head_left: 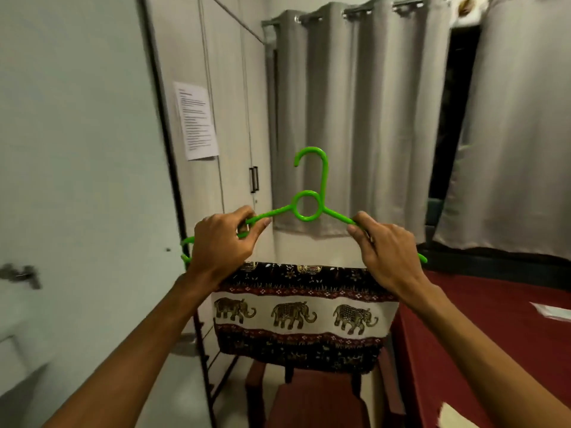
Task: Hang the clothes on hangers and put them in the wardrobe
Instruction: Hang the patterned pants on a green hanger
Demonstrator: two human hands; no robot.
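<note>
Slippage looms: left hand (pixel 216 242) and right hand (pixel 386 251) pinch the green hanger (pixel 323 180) by its arms; tilting could shed the elephant-print cloth (pixel 296 316) below them.

**Materials and surfaces**

The green hanger (pixel 324 180) is smooth plastic with a glossy shine. The elephant-print garment (pixel 296 316) is thin, matt cloth. The grey curtains (pixel 355 118) are matt cloth with shiny metal eyelets (pixel 353 12). The wardrobe doors (pixel 228 103) look smooth and matt, with a dark metal handle (pixel 254 179). The sheet of paper (pixel 196 120) is matt white. The red cover (pixel 494 319) is matt cloth.
</note>
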